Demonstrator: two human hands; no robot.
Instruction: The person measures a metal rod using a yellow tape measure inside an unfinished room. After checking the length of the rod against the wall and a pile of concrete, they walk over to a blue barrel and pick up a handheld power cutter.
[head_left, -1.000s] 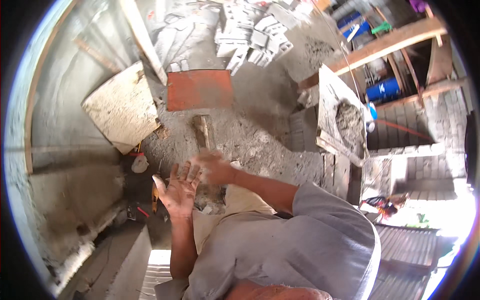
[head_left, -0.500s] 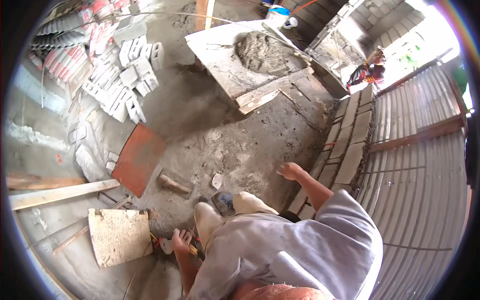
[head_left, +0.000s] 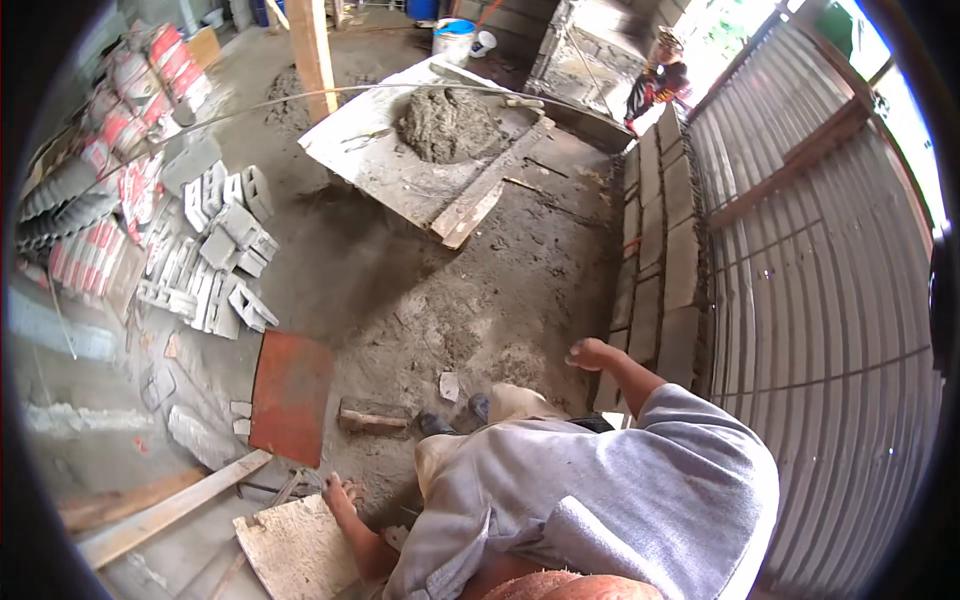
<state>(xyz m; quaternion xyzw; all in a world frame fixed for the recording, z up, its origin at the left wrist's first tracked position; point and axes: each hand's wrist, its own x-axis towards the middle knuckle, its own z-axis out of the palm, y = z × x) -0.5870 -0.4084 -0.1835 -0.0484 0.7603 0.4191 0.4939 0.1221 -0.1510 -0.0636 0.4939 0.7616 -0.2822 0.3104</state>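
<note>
My left hand (head_left: pixel 340 490) is open, with fingers apart and nothing held, above the edge of a pale, rough board (head_left: pixel 300 550). My right hand (head_left: pixel 592 353) hangs out in front, fingers curled in with nothing visible in them, close to the low grey block wall (head_left: pixel 643 300) but apart from it. Under me the dark shoes (head_left: pixel 440 424) stand on the dusty ground. A short wooden block (head_left: pixel 374 416) and a small pale stone chip (head_left: pixel 449 386) lie just ahead of them.
Ahead, a white mixing board (head_left: pixel 345 140) carries a mound of wet mortar (head_left: pixel 450 125). Hollow blocks (head_left: pixel 215 235), cement bags (head_left: pixel 140 90) and a red-brown sheet (head_left: pixel 291 398) lie left. Corrugated metal (head_left: pixel 810 330) lines the right. Another person (head_left: pixel 658 82) is beyond the wall's far end.
My left hand has moved away from my side, out over the pale board, and its fingers have spread. My right hand has curled. The view has tilted up and turned.
</note>
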